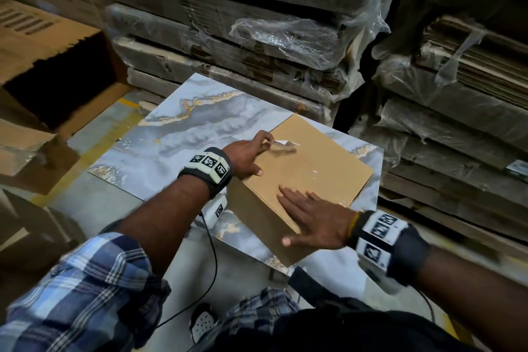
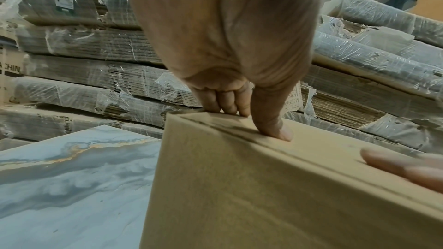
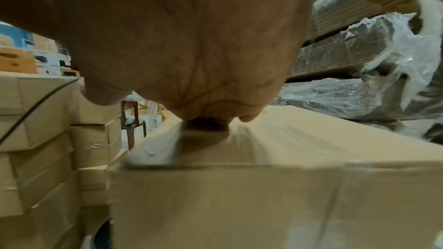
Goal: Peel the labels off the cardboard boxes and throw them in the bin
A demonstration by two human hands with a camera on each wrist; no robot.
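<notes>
A closed brown cardboard box (image 1: 308, 180) sits on a marble-patterned slab (image 1: 177, 134). Along the box's far-left edge a pale label (image 1: 283, 143) is partly lifted, its white end curling up. My left hand (image 1: 248, 157) reaches that edge: its curled fingers (image 2: 225, 101) hold the lifted end while the thumb (image 2: 275, 128) presses on the box top (image 2: 263, 186). The label (image 2: 293, 99) stands up behind the thumb. My right hand (image 1: 311, 217) lies flat with spread fingers on the near part of the box top (image 3: 299, 139); its fingertips (image 2: 407, 166) show in the left wrist view.
A large open cardboard box (image 1: 57, 80) lies on its side to the left. Plastic-wrapped bundles of flat cardboard (image 1: 243, 37) rise behind the slab and to the right (image 1: 457, 94). Closed boxes (image 3: 36, 130) are stacked on my left. A black cable (image 1: 211, 260) hangs below my left wrist.
</notes>
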